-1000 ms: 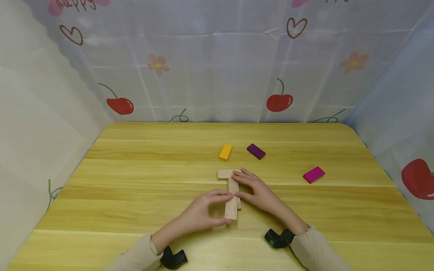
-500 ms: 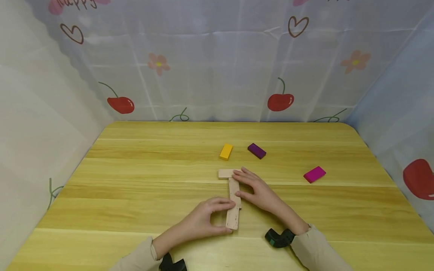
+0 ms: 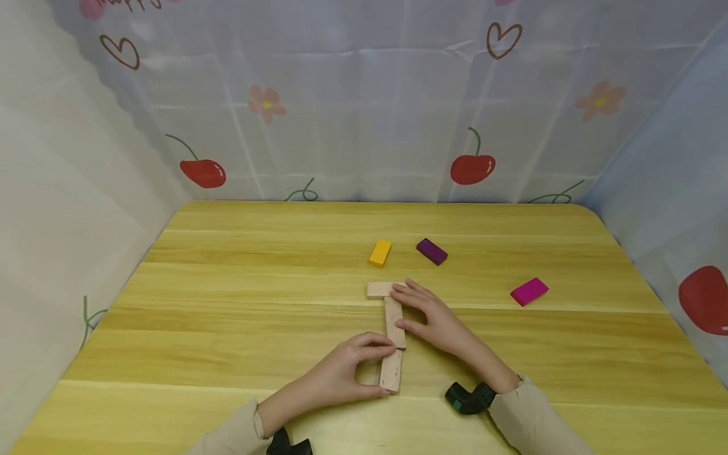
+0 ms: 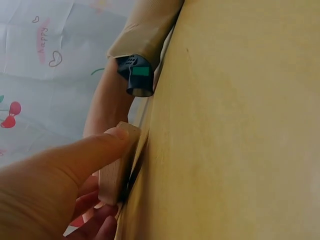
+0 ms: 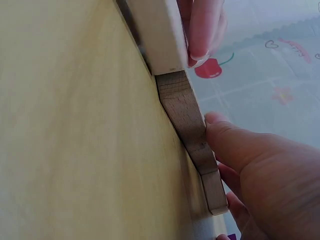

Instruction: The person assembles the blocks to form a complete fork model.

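Three plain wooden blocks form a T-like line on the table. My left hand pinches the nearest block between its ends, thumb at the near end and fingertips at the far one. In the left wrist view, a dark strip shows under this block. Its far end meets the middle block, which points away from me. Beyond that, a third block lies crosswise. My right hand rests relaxed, fingertips on the crosswise block's right part and thumb at the middle block's edge.
Farther back lie a yellow block and a purple block. A magenta block lies off to the right. Behind the wooden table hangs a patterned curtain.
My left hand has drawn the nearest block toward me, from overlapping the middle block to end to end with it. The right hand has stayed in place.
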Motion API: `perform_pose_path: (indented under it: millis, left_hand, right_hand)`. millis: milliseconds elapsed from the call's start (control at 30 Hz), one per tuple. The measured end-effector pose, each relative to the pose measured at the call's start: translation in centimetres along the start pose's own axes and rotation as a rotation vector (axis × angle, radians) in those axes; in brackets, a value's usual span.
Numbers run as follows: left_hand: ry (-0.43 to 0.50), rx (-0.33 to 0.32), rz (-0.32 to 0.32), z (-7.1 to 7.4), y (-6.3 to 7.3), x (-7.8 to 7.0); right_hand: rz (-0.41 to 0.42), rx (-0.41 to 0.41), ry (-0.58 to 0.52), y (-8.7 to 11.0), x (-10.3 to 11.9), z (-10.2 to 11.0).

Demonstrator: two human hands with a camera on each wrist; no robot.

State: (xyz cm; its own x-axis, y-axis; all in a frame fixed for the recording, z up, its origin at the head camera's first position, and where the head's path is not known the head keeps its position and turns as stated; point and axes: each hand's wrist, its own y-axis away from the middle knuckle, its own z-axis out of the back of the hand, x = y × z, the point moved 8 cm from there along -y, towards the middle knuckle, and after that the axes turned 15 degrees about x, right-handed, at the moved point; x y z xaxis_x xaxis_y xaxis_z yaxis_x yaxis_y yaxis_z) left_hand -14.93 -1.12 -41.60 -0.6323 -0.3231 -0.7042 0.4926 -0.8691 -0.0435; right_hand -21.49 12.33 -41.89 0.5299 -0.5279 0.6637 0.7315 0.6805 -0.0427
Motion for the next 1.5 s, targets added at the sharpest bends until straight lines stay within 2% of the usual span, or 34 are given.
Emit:
perform_pose_path:
  millis: [333,733,1067,1500]
  left_hand:
    - [-0.040,0.007,-0.018,-0.41,-0.04,-0.09]
    - [-0.101,0.008,-0.005,-0.88,-0.35,-0.09]
    - [-0.063,0.047,-0.023,-0.40,0.18,0.22]
    - [-0.157,0.023,-0.026,-0.56,-0.17,-0.26]
  right_hand:
    - [-0.001,-0.001,0.003,0.08,0.08,0.10]
    - [-0.002,-0.014,0.011,0.08,-0.22,0.03]
    - [0.003,-0.006,-0.005,-0.07,-0.04,-0.13]
    - [-0.003,-0.003,0.001,-0.11,-0.06,0.00]
